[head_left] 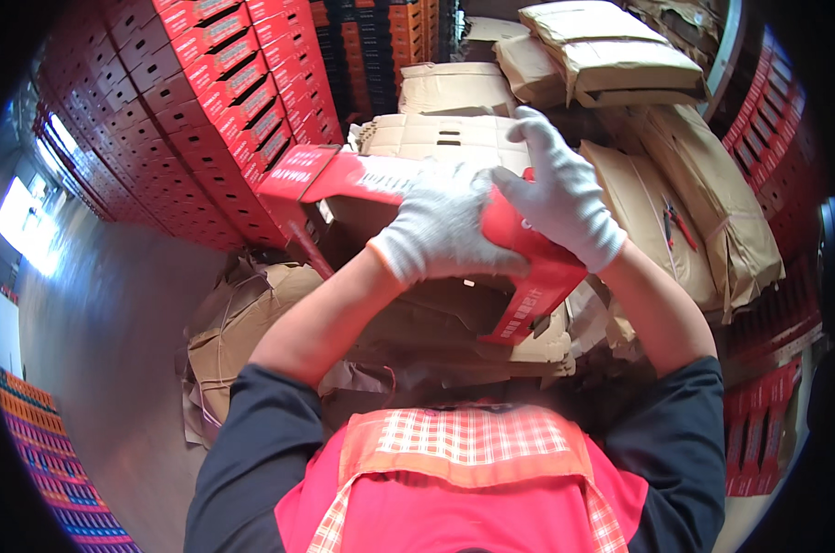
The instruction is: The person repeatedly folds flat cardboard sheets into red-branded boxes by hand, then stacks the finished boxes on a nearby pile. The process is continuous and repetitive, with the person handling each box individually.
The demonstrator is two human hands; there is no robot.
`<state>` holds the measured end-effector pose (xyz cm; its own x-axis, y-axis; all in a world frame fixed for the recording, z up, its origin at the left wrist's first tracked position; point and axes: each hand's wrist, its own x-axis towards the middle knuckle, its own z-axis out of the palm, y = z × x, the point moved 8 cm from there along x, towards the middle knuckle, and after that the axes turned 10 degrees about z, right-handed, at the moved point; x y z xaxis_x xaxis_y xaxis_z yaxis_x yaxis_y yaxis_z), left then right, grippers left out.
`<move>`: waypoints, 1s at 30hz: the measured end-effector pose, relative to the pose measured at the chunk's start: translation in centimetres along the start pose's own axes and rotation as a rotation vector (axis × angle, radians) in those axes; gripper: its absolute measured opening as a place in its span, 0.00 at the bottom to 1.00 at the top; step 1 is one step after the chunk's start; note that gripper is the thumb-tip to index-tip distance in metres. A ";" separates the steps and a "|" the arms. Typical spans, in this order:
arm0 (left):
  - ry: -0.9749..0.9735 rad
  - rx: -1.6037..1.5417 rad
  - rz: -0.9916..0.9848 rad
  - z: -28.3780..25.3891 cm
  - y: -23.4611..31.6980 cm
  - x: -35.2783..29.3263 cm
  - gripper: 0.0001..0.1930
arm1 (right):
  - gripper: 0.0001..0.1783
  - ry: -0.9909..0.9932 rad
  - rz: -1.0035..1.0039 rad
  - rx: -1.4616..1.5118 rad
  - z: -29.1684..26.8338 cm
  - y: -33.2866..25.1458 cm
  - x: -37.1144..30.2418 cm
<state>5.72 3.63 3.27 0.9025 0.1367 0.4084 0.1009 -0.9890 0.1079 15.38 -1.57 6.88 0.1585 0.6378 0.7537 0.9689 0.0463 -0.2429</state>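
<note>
A red cardboard tray box (362, 177) with brown inner faces, partly folded up, sits in front of me. My left hand (445, 226), in a white knit glove, is closed on its wall near the right end; some fingertips are hidden. Against the red end panel (542, 272) rests my right hand (565, 194), gloved too, its thumb over the corner and its fingers apart and raised. Behind the box lies a stack of flat brown cardboard blanks (436, 129).
Tall stacks of red trays (224, 83) rise at the left. Paper-wrapped bundles (620, 60) are piled at the back and right, with red-handled pliers (680, 226) on one. Another wrapped bundle (229, 341) lies at the left. Colourful stacked trays (58, 470) stand at lower left.
</note>
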 end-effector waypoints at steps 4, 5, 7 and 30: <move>-0.147 -0.051 0.044 1.1 -1.5 2.4 0.48 | 0.20 -0.090 0.131 -0.169 -1.9 2.7 -0.3; -0.151 -0.025 0.048 1.2 -1.4 2.2 0.47 | 0.17 -0.200 0.160 -0.153 -1.6 3.6 -0.2; -0.047 -0.051 0.095 0.4 -0.7 1.8 0.46 | 0.13 -0.312 0.245 -0.152 -1.6 5.3 0.1; 0.958 -1.392 0.092 0.2 -7.6 -5.6 0.25 | 0.43 -0.821 -0.116 -0.153 5.6 -5.0 -1.6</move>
<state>-0.06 10.40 -0.02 0.2718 0.5845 0.7646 -0.8231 -0.2705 0.4994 9.19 1.49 3.52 -0.0744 0.9947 0.0714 0.9950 0.0788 -0.0618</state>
